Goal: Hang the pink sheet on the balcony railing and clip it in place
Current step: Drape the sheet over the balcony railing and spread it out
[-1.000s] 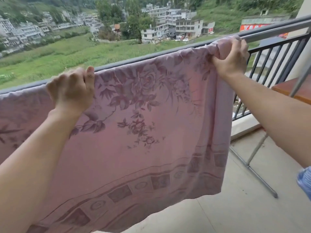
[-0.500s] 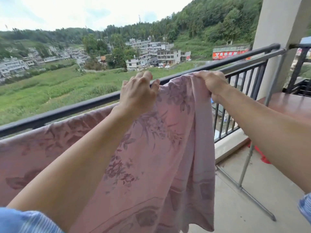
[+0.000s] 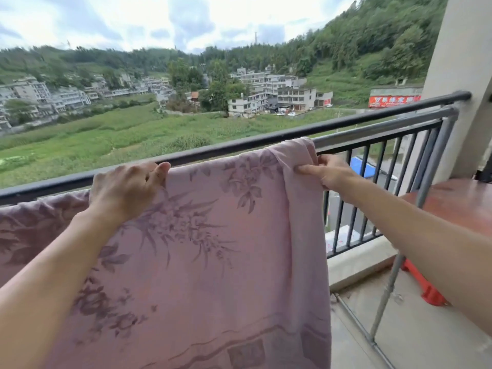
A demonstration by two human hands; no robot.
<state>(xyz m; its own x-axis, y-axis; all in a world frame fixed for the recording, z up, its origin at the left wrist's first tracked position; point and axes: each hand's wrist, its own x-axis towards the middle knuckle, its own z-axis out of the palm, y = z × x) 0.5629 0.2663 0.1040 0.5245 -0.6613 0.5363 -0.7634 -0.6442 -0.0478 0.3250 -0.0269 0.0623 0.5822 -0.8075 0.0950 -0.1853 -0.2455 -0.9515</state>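
Grip closed on cloth, left hand (image 3: 127, 187) and right hand (image 3: 330, 173) pinching the top edge of the pink sheet (image 3: 213, 249) draped over the balcony railing (image 3: 372, 114); best pull it taut and level before clipping.

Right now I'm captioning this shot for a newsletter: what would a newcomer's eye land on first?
The big pink sheet with its floral print, filling the lower middle as it hangs at the balcony railing. Next, the left hand gripping its top edge and the right hand pinching its right-hand border near the top. Beyond the railing, a hillside village across green fields.
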